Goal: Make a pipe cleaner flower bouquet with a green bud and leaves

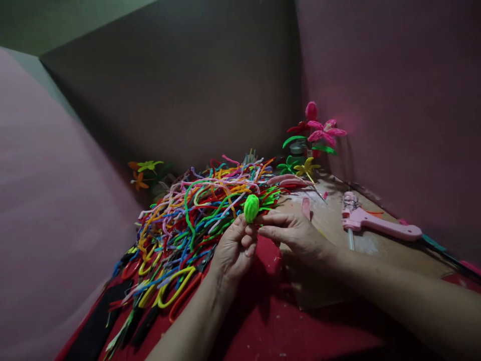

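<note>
My left hand [233,250] is closed in a pinch on a small lime-green coil of pipe cleaner [251,207], held upright over the red table top [285,321]. My right hand [295,231] reaches in from the right, fingers pressed together at the side of the same green coil. Just behind both hands lies a big tangled heap of pipe cleaners [199,210] in several colours.
A pink glue gun [376,224] lies on a brown board [338,235] at the right. Finished pipe-cleaner flowers [319,131] stand in the back corner, more flowers [145,173] at the back left. Scissors with orange and yellow handles [176,291] lie front left. Pink walls enclose the table.
</note>
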A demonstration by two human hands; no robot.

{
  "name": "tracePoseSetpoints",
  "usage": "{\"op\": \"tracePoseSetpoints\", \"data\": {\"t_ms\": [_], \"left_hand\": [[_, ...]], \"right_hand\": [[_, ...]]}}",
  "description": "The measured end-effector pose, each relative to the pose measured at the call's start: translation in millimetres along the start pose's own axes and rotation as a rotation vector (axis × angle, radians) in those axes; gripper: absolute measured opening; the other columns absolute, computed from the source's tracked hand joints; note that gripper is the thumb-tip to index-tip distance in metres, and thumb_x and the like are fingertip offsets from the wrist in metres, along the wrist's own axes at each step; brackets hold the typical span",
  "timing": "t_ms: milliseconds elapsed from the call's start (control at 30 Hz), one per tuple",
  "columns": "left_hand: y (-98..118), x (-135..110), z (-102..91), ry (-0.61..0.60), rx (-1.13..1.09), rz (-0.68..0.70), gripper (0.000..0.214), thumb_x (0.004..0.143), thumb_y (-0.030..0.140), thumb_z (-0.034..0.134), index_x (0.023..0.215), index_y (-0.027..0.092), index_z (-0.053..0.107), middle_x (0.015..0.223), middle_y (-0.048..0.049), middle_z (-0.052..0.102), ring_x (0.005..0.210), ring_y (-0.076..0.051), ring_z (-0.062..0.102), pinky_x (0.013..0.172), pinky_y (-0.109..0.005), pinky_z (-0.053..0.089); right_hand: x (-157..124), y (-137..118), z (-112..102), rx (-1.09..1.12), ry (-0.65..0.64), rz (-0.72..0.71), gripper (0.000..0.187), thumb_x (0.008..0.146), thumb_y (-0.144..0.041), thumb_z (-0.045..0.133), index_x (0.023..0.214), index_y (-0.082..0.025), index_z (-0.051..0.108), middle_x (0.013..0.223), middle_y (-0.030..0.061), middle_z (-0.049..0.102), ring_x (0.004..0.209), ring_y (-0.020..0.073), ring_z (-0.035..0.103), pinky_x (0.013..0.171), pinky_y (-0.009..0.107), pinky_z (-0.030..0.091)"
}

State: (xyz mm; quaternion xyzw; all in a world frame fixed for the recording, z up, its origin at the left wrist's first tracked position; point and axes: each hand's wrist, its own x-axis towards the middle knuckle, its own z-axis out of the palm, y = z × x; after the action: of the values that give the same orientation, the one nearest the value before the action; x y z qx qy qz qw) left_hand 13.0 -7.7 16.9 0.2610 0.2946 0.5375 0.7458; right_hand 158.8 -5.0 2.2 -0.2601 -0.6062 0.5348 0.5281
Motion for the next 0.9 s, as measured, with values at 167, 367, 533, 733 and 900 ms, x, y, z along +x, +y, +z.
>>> {"op": "tracePoseSetpoints", "data": {"t_ms": [167, 367, 533, 733, 900], "left_hand": [[-11.1, 1.8, -0.2, 0.001, 0.054, 0.033, 0.021, 0.071, 0.016, 0.069, 0.069, 0.014, 0.049, 0.050, 0.0076, 0.045, 0.033, 0.000, 0.036, 0.030, -0.009, 0.028], [-19.5, 1.8, -2.0, -0.039, 0.098, 0.019, 0.030, 0.062, 0.025, 0.078, 0.075, 0.014, 0.053, 0.051, 0.0071, 0.049, 0.035, -0.002, 0.041, 0.031, -0.011, 0.032], [-18.3, -1.3, 1.6, -0.050, 0.036, -0.032, 0.024, 0.063, 0.016, 0.076, 0.076, 0.010, 0.056, 0.055, 0.0055, 0.050, 0.039, -0.001, 0.044, 0.034, -0.009, 0.035], [-13.5, -3.1, -0.1, -0.110, 0.099, -0.056, 0.019, 0.067, 0.013, 0.072, 0.081, 0.010, 0.058, 0.060, 0.0014, 0.056, 0.046, -0.004, 0.051, 0.039, -0.013, 0.042], [-13.7, -2.9, -1.0, -0.127, 0.169, -0.053, 0.016, 0.069, 0.013, 0.068, 0.081, 0.010, 0.057, 0.062, -0.0011, 0.060, 0.047, -0.008, 0.055, 0.040, -0.018, 0.049]], "right_hand": [[-2.6, 2.4, 4.5, 0.140, 0.037, 0.116, 0.022, 0.071, -0.036, 0.068, 0.086, -0.021, 0.074, 0.076, 0.0016, 0.064, 0.065, 0.0111, 0.049, 0.060, 0.025, 0.038], [-2.5, 9.7, 4.8, 0.309, 0.090, 0.259, 0.023, 0.065, -0.037, 0.073, 0.074, -0.016, 0.071, 0.054, -0.0037, 0.051, 0.045, 0.0047, 0.031, 0.044, 0.022, 0.018], [-2.7, 13.0, 4.8, 0.399, 0.108, 0.308, 0.026, 0.064, -0.036, 0.074, 0.078, -0.014, 0.069, 0.053, -0.0055, 0.046, 0.044, 0.0038, 0.029, 0.044, 0.021, 0.019], [-4.3, 9.0, 6.3, 0.403, 0.107, 0.297, 0.029, 0.067, -0.040, 0.072, 0.082, -0.015, 0.066, 0.052, -0.0058, 0.048, 0.039, 0.0042, 0.035, 0.042, 0.021, 0.025], [-5.3, 13.0, 6.3, 0.386, 0.063, 0.262, 0.032, 0.073, -0.043, 0.065, 0.087, -0.015, 0.064, 0.054, -0.0023, 0.056, 0.039, 0.0064, 0.043, 0.040, 0.021, 0.028]]}}
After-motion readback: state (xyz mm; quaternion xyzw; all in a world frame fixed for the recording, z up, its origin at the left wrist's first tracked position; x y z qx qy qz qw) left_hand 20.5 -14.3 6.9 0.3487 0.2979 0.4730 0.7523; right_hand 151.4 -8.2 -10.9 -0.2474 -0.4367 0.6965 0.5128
